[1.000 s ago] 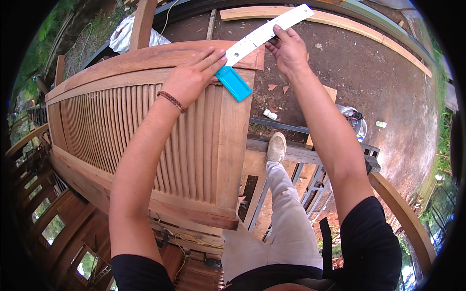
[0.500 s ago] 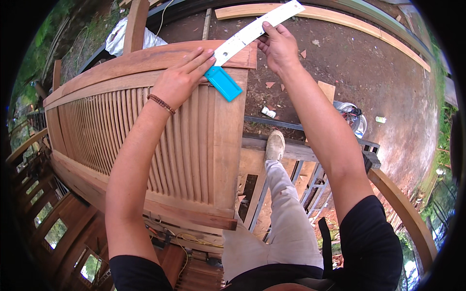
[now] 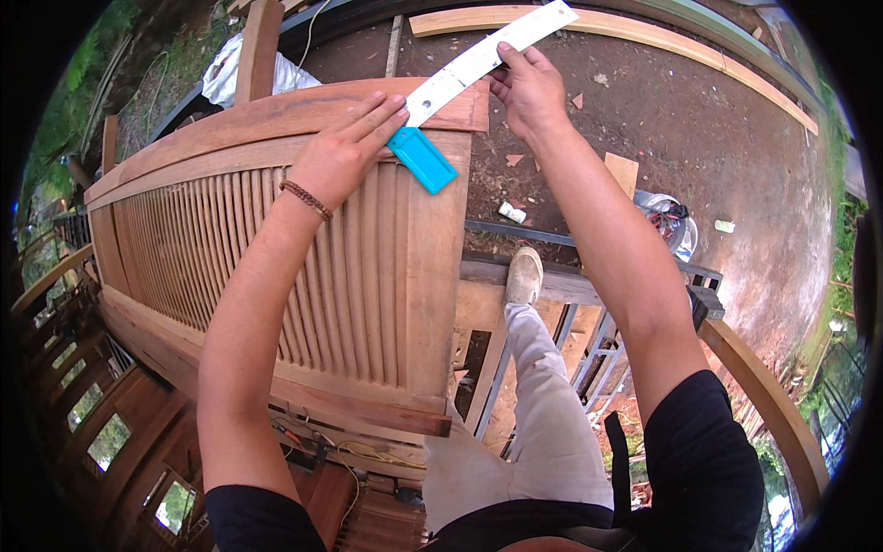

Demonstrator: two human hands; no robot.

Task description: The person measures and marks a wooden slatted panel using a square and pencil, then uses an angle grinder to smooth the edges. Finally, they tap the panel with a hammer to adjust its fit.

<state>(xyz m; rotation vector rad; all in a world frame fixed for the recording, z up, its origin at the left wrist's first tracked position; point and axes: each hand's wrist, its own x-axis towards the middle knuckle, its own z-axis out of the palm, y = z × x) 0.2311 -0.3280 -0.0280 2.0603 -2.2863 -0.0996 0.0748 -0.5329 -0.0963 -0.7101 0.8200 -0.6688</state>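
Note:
A try square with a bright blue stock and a pale metal blade lies slantwise across the top corner of a brown louvred wooden panel. My left hand, with a beaded bracelet at the wrist, lies over the panel's upper rail. Its fingers are stretched out flat, their tips touching the square where blade and stock meet; the thumb is hidden. Beyond the panel's right end, my right hand pinches the blade's lower edge, thumb on top and fingers curled beneath. The blade's far end sticks out past that hand.
An upright wooden post stands behind the panel, beside a white sack. Long timber lies on the dirt ground. A bucket stands right of my right forearm. My shoe rests on a beam below; yellow cord lies near the panel's lower edge.
Both hands and the try square hold nearly the same place. The view has shifted very slightly, moving the panel and ground a little to the right.

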